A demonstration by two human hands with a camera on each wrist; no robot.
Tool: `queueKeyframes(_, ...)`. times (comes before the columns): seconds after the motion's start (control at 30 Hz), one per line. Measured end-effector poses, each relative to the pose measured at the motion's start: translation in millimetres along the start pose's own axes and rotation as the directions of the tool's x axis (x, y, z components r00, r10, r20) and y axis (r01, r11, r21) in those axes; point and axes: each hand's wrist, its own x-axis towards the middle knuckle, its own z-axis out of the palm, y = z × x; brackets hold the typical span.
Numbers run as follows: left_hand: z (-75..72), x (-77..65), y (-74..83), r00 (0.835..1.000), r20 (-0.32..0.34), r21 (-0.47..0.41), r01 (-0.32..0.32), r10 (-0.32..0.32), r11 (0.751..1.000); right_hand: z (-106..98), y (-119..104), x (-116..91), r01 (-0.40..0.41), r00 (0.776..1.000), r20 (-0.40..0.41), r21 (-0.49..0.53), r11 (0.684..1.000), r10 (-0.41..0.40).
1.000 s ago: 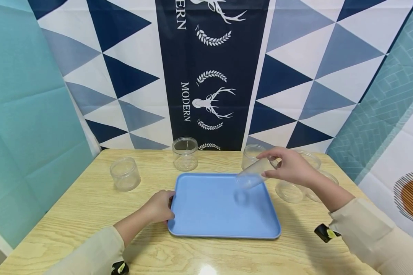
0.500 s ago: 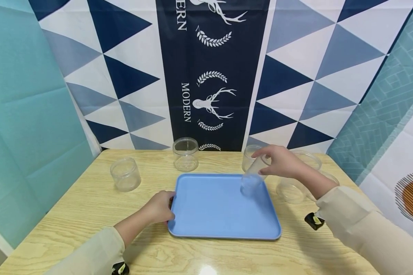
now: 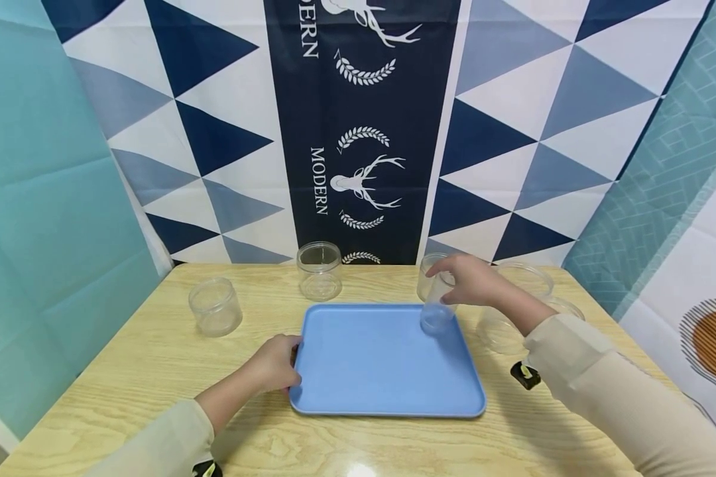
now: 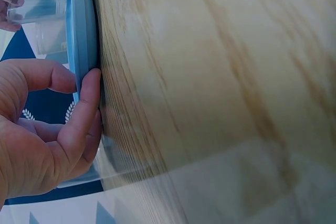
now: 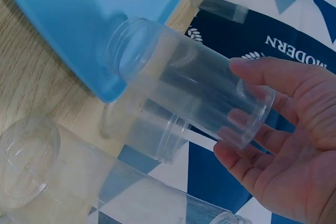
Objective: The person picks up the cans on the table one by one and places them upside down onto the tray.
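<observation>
1. Right hand [image 3: 468, 281]: fingers grasping jar [image 5: 184, 85], threaded end down, at tray's [image 3: 388, 371] far right corner.
2. Left hand [image 3: 273, 364]: fingers pinching tray's left edge.
3. Second jar [image 3: 320, 275]: beyond tray's far edge.

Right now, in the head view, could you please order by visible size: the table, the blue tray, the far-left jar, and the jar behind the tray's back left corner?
Largest to smallest:
1. Table
2. Blue tray
3. Far-left jar and jar behind the tray's back left corner: too alike to rank.
</observation>
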Motion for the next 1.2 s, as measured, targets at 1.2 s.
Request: queueKeyframes(1.2, 2.0, 0.2, -0.5, 1.000, -0.013, -0.003, 0.005, -0.005, 1.000, 8.8, 1.9, 5.0, 0.030, 0.999, -0.034, -0.079, 0.996, -0.033)
